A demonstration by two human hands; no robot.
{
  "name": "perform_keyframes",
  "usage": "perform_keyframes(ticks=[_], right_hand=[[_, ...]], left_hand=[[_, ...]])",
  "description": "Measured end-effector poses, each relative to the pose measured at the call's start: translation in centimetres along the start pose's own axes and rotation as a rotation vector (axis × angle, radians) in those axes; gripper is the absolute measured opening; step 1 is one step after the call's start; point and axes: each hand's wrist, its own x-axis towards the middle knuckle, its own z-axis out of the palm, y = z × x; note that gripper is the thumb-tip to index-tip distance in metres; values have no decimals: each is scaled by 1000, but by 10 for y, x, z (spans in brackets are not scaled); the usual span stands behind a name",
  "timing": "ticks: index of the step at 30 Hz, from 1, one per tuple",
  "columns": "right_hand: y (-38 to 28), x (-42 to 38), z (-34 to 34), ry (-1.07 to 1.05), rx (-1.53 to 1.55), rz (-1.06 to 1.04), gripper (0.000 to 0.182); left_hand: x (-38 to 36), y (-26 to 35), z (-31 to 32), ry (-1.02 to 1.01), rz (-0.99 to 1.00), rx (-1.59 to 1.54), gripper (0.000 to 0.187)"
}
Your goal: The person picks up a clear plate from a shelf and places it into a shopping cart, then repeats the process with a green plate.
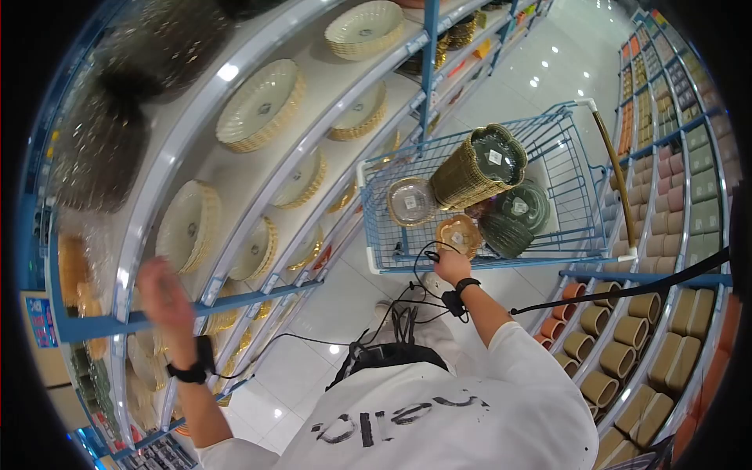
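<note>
At the lower left, my left hand point(166, 296) is raised by the shelf edge, just below a stack of white oval dishes with gold rims point(188, 227); it is blurred by motion. My right hand point(452, 266) is at the near side of a blue wire cart point(486, 265), its fingers at an amber scalloped dish point(458, 235). Inside the cart, a tall stack of dark green and gold bowls point(479, 166) lies tilted, beside a clear round dish point(411, 201) and green ribbed dishes point(521, 205).
Shelves of stacked white dishes point(261, 106) rise on the left. Dark glassware point(102, 153) fills the far left. On the right are shelves with tan containers point(629, 327). A black cable point(313, 338) runs between my wrists. White tiled floor point(533, 78) shows beyond the cart.
</note>
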Motion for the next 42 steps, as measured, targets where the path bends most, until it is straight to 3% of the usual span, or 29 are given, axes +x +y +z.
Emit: perform_keyframes(ticks=[2,5,8,11,13,17,19,28,34,38,42], right_hand=[[-7,-17,-7,78,-55,5,23],[-3,4,8,-8,-19,60,22],[6,5,2,-16,13,47,22],[5,5,-1,-21,51,44,21],[4,7,-4,-35,67,39,20],[6,13,-6,-72,81,6,17],[8,12,2,-83,114,16,17],[11,15,-5,-129,127,-33,18],[12,13,-2,-134,134,-23,21],[6,16,-6,-159,80,22,25],[10,18,8,-121,6,56,27]], left_hand=[[-13,55,61,-166,-29,-220,24],[-22,116,202,-479,-22,-505,13],[-55,164,333,-812,-48,-651,18],[-92,207,430,-926,-20,-656,24],[-115,224,485,-1027,152,-496,28],[-158,235,559,-959,295,-367,22],[-177,226,583,-1148,388,-105,21],[-187,206,588,-1135,426,-16,17],[-143,221,539,-971,201,-321,8],[-101,208,459,-947,23,-580,8],[-63,174,326,-997,-51,-720,11]])
